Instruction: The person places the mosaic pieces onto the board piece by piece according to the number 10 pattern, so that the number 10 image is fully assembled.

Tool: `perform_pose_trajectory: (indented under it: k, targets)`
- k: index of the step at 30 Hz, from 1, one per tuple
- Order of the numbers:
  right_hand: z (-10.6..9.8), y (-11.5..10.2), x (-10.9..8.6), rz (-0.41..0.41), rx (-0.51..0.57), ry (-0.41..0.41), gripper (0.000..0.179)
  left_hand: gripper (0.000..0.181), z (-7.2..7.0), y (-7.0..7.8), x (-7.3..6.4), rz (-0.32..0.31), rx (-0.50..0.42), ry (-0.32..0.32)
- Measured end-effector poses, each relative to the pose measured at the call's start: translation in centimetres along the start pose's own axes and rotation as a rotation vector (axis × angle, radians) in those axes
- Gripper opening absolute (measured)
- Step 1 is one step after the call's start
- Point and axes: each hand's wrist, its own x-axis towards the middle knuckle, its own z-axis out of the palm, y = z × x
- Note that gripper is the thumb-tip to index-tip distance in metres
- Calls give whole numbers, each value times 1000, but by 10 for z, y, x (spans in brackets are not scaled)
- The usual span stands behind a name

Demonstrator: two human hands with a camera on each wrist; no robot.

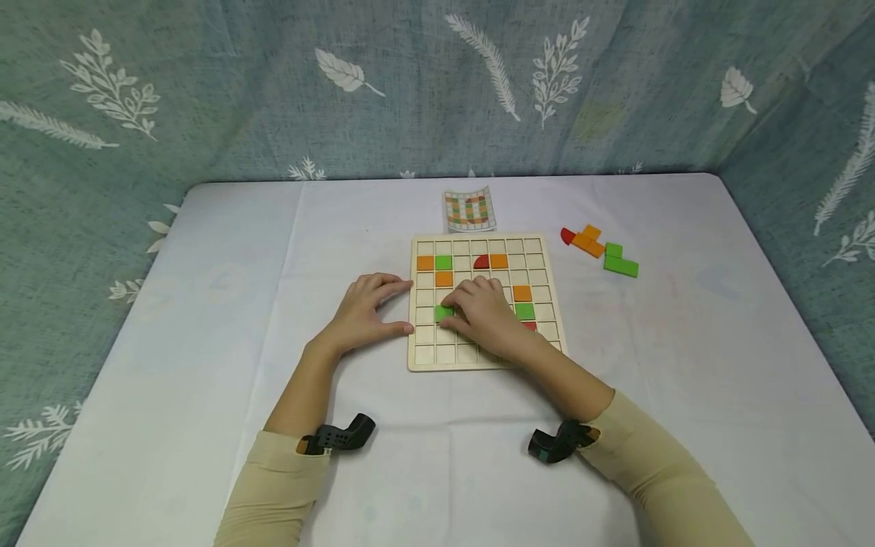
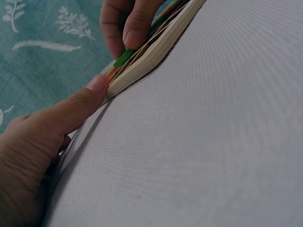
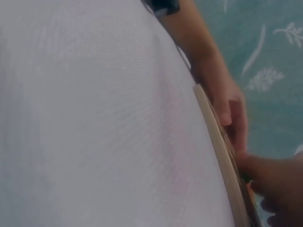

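A wooden grid board (image 1: 425, 355) lies on the white table with orange, green and red tiles in some of its squares. Over its left half, my right hand (image 1: 488, 319) pinches a green square tile (image 1: 443, 312) between thumb and fingers. The left wrist view has this green tile (image 2: 124, 57) tilted at the grid. My left hand (image 1: 368, 313) touches the board's left edge with thumb and forefinger, which are spread apart. On the board, a red quarter-round tile (image 1: 481, 262) sits beside an orange square tile (image 1: 499, 261). My right hand hides some grid squares.
A printed pattern card (image 1: 470, 211) with a curled edge lies just behind the board. To the right of the board are loose tiles: a red quarter-round (image 1: 567, 236), several orange ones (image 1: 589, 245) and some green ones (image 1: 621, 266). A patterned curtain (image 1: 410, 99) hangs behind the table.
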Motion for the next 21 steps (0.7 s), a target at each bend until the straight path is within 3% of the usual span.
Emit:
perform_pose_trajectory:
  k: [21]
  targets:
    - [3, 3, -2, 6, 48, 45, 33, 75, 1, 0, -1, -3, 9, 3]
